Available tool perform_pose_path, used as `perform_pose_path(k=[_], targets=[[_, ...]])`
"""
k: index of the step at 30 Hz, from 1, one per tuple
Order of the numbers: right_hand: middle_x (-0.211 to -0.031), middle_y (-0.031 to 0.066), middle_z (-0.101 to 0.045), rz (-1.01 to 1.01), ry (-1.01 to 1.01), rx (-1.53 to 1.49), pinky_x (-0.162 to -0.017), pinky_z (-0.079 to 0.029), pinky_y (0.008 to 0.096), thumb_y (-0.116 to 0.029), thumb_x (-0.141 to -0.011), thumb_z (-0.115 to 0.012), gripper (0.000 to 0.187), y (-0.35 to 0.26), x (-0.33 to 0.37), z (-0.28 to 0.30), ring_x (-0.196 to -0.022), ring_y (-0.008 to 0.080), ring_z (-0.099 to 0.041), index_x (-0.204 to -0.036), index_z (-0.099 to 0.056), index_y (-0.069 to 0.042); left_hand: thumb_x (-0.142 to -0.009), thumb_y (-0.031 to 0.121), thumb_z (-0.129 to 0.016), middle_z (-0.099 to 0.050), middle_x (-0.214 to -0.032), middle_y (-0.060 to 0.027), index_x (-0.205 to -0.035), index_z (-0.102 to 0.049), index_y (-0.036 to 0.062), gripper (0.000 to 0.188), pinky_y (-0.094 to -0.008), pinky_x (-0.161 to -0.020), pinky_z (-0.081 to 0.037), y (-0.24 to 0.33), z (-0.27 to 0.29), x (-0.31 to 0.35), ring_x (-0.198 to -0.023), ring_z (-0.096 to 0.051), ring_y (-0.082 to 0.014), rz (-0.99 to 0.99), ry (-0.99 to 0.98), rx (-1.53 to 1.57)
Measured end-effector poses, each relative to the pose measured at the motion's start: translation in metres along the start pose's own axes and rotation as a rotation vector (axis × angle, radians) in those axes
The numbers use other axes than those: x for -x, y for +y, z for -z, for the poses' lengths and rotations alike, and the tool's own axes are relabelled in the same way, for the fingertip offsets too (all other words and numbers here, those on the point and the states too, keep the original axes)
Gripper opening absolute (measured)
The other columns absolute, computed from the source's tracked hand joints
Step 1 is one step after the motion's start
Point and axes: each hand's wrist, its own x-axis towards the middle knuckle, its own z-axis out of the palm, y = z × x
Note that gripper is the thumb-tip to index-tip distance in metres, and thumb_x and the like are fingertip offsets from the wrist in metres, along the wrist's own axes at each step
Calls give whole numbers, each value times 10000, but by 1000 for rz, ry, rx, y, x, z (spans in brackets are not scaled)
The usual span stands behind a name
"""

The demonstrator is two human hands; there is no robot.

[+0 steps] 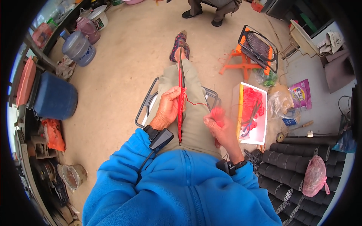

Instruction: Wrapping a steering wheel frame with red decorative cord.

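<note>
A long dark strip wrapped in red cord (180,120) runs along my legs from near my feet to my waist. My left hand (168,106) is closed round it above my thighs, with thumb and fingers pinching the wrapped part. From that spot a thin red strand (197,103) leads off to the right. My right hand (222,130) is closed on a bundle of red cord (217,115), blurred by motion, over my right thigh. Just right of it stands a white box (263,132) holding tangled red cord (252,98) and scissors (247,128).
An orange folding stool (245,62) stands ahead on the right, a black-framed seat on it. Black rolls (288,162) are stacked at lower right, a pink bag (315,176) on top. A blue bin (56,96) and a water bottle (78,48) line the left. Another person (215,5) crouches ahead.
</note>
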Motion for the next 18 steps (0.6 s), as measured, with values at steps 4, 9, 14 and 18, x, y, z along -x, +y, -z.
perform_pose_path(k=[4,9,14,18], targets=[[-894,4,-641,-11,5,-102,-744,-465,253,-156,-836,-698,257,-14,0,-2,-820,77,-550,-1045,-631,-22,-953,169,-438,-512,-672,-27,-1094,-518,17,222,-278,-454,-350,-12,2,1,-492,-435,-128,-16,6,3],[-1058,26,-627,152,1,-186,-797,-458,242,-152,-825,-720,357,-17,-8,-14,-910,75,-544,-1132,-606,-12,-952,157,-427,-519,-678,-23,-1091,-522,21,216,-267,-447,-335,-17,-2,2,-489,-424,-117,-25,-18,10],[-1038,14,-626,163,-9,-225,-780,-453,234,-165,-820,-730,359,-11,-20,-24,-891,70,-535,-1121,-613,-8,-947,141,-416,-520,-695,-29,-1086,-517,12,215,-264,-469,-339,-28,-3,2,-517,-431,-120,-6,87,-20],[-753,-38,-534,78,-88,-220,-561,-362,212,-157,-844,-697,247,-2,-31,-28,-635,43,-446,-1028,-610,-17,-946,148,-415,-544,-732,-41,-1110,-520,-4,247,-272,-535,-397,-27,2,2,-589,-493,-138,-10,52,-44]])
